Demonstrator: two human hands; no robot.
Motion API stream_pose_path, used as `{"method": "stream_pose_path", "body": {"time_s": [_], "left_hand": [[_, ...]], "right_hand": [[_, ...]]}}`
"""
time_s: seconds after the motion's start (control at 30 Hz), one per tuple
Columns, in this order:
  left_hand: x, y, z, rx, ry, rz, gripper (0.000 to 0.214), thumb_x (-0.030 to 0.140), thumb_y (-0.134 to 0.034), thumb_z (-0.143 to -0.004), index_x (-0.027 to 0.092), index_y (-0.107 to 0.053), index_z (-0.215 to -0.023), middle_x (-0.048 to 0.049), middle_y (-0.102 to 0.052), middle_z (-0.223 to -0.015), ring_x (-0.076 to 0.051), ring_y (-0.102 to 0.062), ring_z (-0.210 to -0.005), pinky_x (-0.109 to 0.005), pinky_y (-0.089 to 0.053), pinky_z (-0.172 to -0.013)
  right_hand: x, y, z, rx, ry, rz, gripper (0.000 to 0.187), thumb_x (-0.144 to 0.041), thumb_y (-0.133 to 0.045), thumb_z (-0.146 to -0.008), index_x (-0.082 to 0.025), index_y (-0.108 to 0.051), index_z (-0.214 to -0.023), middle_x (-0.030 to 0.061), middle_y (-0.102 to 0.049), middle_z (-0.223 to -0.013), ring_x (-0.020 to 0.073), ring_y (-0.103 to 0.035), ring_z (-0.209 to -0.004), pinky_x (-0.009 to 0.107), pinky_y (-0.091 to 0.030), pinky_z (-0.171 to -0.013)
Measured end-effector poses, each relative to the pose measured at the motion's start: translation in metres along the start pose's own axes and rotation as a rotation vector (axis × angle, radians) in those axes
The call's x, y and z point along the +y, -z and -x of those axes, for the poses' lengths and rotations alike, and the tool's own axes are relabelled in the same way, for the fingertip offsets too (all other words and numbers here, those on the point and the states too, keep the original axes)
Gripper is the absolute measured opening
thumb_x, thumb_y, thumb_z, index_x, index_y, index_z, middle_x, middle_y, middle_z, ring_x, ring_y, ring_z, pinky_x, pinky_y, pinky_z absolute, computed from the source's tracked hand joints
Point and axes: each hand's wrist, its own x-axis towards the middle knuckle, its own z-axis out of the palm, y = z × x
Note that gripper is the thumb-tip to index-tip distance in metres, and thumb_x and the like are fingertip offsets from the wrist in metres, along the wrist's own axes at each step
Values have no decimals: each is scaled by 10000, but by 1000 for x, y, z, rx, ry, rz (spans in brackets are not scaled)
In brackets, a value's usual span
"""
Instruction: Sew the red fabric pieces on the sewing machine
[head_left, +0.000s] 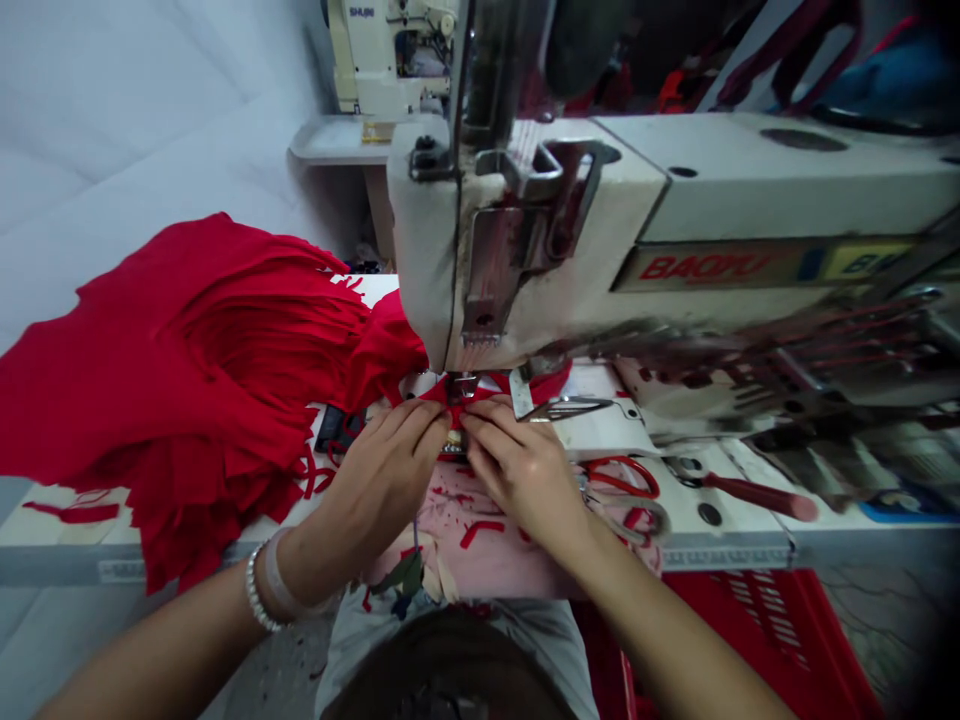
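A strip of red fabric (431,393) lies under the presser foot (463,387) of a white sewing machine (424,240). From the left, my left hand (386,465) grips the fabric's near edge, its fingers together close to the needle area. Opposite it, my right hand (529,475) is closed on the same fabric with bent fingers, just right of the foot. My fingertips are partly hidden, and so is most of the strip. A large stack of cut red fabric pieces (150,330) rests on the table beside my left hand.
Scissors with orange handles (626,468) and a red-handled tool (757,493) lie right of my hands. Pink cloth (487,565) with red scraps covers the table's front edge. A red plastic basket (817,640) is below right. Another machine (375,60) stands behind.
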Motion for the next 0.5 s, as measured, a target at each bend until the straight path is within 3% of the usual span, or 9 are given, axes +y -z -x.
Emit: {"method": "stream_pose_path", "body": {"time_s": [0.23,0.4,0.47,0.5], "left_hand": [[-8,-2,-7,34,-33,12,301,69,-407,-940,63,-622,-1149,-145,-668,-1123,-255,-619,-1006,-390,-526,-863],[-2,-1,-7,-28,-41,31,267,71,-414,-937,77,-633,-1090,-124,-686,-1056,-242,-639,-967,-392,-513,-846],[-23,9,-11,-69,-34,126,251,117,-437,-952,112,-626,-1116,-83,-695,-1015,-212,-648,-920,-377,-516,-834],[-44,16,-13,-59,-5,187,245,156,-448,-962,125,-623,-1131,-68,-694,-1013,-193,-647,-910,-365,-517,-844]], "right_hand": [[-3,-4,-4,-8,38,16,256,-130,-506,-938,-75,-678,-1120,133,-703,-1038,214,-627,-1025,339,-550,-815],[8,0,-4,-5,127,134,251,-114,-485,-932,-53,-680,-1078,159,-698,-1064,225,-635,-1043,329,-556,-817],[29,7,-5,-16,114,131,253,-154,-466,-936,-81,-692,-1027,144,-708,-1023,223,-653,-972,348,-551,-801],[43,10,-6,-26,101,120,257,-194,-464,-939,-102,-702,-971,126,-715,-955,218,-660,-898,353,-544,-767]]}}
